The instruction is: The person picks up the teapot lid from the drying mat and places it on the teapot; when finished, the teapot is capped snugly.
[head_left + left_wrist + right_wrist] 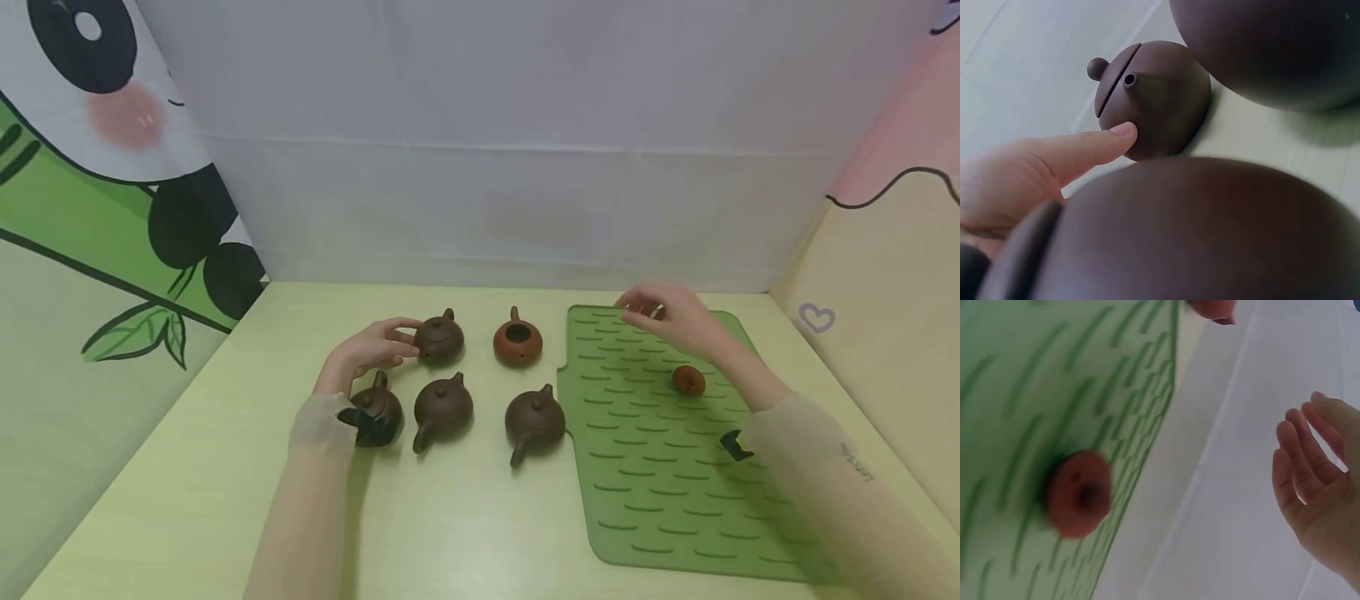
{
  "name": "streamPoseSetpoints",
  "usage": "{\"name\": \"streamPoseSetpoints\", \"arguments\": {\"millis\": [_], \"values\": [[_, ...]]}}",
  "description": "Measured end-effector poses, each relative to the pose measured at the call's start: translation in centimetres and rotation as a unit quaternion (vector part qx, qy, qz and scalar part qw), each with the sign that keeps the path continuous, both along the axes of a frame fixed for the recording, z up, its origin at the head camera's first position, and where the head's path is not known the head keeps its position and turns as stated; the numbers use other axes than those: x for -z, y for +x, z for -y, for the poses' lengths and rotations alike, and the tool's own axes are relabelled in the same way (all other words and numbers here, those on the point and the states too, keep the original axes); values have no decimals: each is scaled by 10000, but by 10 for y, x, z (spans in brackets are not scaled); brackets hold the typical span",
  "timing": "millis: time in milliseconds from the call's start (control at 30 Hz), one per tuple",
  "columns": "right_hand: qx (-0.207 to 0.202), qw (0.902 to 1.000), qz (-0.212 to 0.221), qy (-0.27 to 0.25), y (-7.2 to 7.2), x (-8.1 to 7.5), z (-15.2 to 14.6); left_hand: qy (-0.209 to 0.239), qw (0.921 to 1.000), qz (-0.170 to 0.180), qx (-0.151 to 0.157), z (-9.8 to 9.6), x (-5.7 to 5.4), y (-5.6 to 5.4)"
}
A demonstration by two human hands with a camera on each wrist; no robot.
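My left hand [378, 343] reaches to a dark brown teapot [439, 340] at the back left, fingertips at its side. In the left wrist view the straight thumb [1094, 147] touches that lidded teapot's body below the spout; the other fingers are mostly hidden. Over the far part of the green mat [630, 500], my right hand [671, 315] hovers with loosely bent fingers, holding nothing in the right wrist view. A reddish-brown lid [688, 381] with a knob lies on the mat below it. The reddish-brown teapot [517, 343] stands without its lid, dark opening facing up.
In front stand more dark brown lidded teapots: one [378, 408] partly behind the left wrist, one [444, 408] in the middle, and one [535, 421] near the mat's left edge. A white cloth backdrop [510, 208] rises behind the table.
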State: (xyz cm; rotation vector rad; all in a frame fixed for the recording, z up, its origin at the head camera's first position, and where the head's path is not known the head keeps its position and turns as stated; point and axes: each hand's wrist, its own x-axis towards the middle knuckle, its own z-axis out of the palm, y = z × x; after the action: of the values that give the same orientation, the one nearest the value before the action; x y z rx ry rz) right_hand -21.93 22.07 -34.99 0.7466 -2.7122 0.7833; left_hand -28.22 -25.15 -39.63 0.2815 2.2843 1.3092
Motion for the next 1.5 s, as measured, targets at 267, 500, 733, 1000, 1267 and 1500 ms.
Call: {"name": "streamPoseSetpoints", "arguments": {"millis": [267,500,733,1000,1267,1500], "values": [[312,9970,-691,-158,30,22,-33,-11,10000,12,56,1,-2,3],[515,9923,-1124,71,47,47,-58,-204,9983,-490,-252,-6,-22,8],[589,9912,-1154,263,61,56,-67,141,9808,-1641,-1047,-28,-61,21],[605,9919,-1040,403,72,53,-66,534,9678,-2417,-449,-73,-73,26],[382,9925,-1074,444,57,61,-79,-87,9700,-2416,235,-123,-46,20],[318,9932,-957,575,44,69,-91,-472,9771,-2065,190,-142,-24,13]]}}
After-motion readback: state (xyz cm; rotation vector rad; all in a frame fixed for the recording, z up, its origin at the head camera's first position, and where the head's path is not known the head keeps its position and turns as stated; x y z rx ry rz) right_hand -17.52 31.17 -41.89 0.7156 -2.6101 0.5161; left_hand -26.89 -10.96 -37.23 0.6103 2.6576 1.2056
